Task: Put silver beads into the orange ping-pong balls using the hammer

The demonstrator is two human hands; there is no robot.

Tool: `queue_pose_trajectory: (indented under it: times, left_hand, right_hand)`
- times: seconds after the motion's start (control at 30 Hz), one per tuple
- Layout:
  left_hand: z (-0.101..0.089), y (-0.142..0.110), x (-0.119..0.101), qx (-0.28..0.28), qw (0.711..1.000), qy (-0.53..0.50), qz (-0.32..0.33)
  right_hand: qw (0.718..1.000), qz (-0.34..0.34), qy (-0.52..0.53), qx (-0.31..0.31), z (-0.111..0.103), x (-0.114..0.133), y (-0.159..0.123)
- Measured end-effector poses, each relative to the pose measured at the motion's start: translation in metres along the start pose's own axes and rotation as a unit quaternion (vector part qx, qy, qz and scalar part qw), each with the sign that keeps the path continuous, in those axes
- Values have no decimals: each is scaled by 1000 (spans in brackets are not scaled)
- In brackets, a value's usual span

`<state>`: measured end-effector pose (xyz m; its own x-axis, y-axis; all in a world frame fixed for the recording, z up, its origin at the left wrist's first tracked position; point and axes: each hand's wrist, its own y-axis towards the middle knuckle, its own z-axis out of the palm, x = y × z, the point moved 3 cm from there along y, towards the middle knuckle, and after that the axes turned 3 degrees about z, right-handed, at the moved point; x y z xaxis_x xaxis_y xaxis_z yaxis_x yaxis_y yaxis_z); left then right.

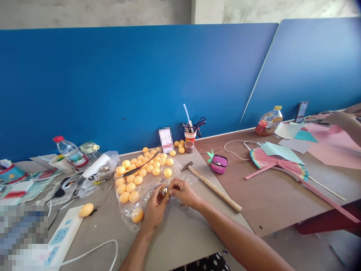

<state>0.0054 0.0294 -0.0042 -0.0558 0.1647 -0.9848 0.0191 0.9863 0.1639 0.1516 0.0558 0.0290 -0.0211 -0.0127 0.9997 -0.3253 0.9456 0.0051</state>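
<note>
Both of my hands meet over the grey table, pinching a small shiny metallic ball [164,191] between them. My left hand [154,209] cups it from below and left with curled fingers. My right hand [183,192] closes on it from the right. Just beyond them lie several orange ping-pong balls [141,171] on a clear plastic bag [132,216]. One orange ball [137,215] sits beside my left hand. A wooden-handled hammer [212,186] lies to the right of my right hand.
A white power strip [60,239] with an orange ball [86,209] and cables lies at left, near bottles [70,151] and clutter. A cup of scissors and pens [190,133], a pink pouch [219,164], and a paper fan [278,162] sit at right. Another person's hand [342,119] works far right.
</note>
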Motion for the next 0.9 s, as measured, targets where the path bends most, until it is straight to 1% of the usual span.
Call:
queue_pose_trajectory:
  times: [0.13,0.27,0.33,0.5,0.63,0.77,0.9]
  left_hand:
    - [-2,0,4,-11,999,26,33]
    - [-2,0,3,-12,998,41,53]
    - [-2,-1,2,-10,997,46,55]
    - [-1,-1,2,-2,996,65,60]
    - [-1,-2,3,-1,995,80,57]
    - [0,-2,1,1,995,84,50]
    - [0,-3,-2,-8,998,56,39]
  right_hand:
    - [1000,21,14,-1,0,-5,2]
    - [1000,22,2,11,-3,-7,2]
    - [1000,21,-1,18,-4,-7,2]
    - [999,20,-23,11,-6,-9,3]
    - [999,38,-35,3,-6,-14,4]
    - [998,63,1,-2,-4,-16,3]
    - [997,72,28,0,-2,-13,1]
